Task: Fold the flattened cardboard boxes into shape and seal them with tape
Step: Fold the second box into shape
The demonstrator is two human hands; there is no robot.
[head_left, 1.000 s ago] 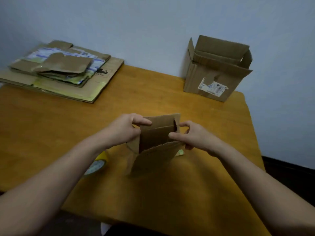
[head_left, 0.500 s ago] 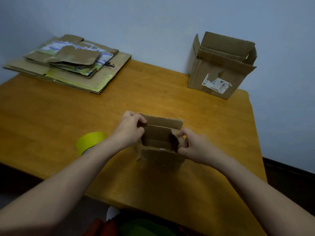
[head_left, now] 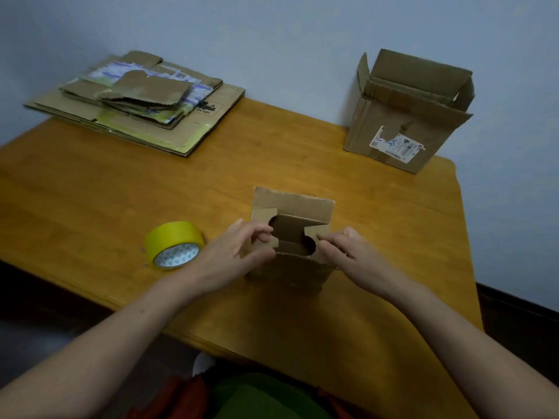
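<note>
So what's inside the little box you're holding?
Only bare brown cardboard and dark shadow show through the gap between the two side flaps of the little box. The flaps and the box's front cover the bottom, so anything lying there is hidden.

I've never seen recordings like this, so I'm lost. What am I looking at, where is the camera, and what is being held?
No machine here: these are a person's bare hands, filmed by a camera worn on the head, looking down. The left hand and right hand each pinch the top of the small box standing on the table. A yellow tape roll lies left of it. Flattened cardboard is stacked far left; an open box stands far right.
</note>
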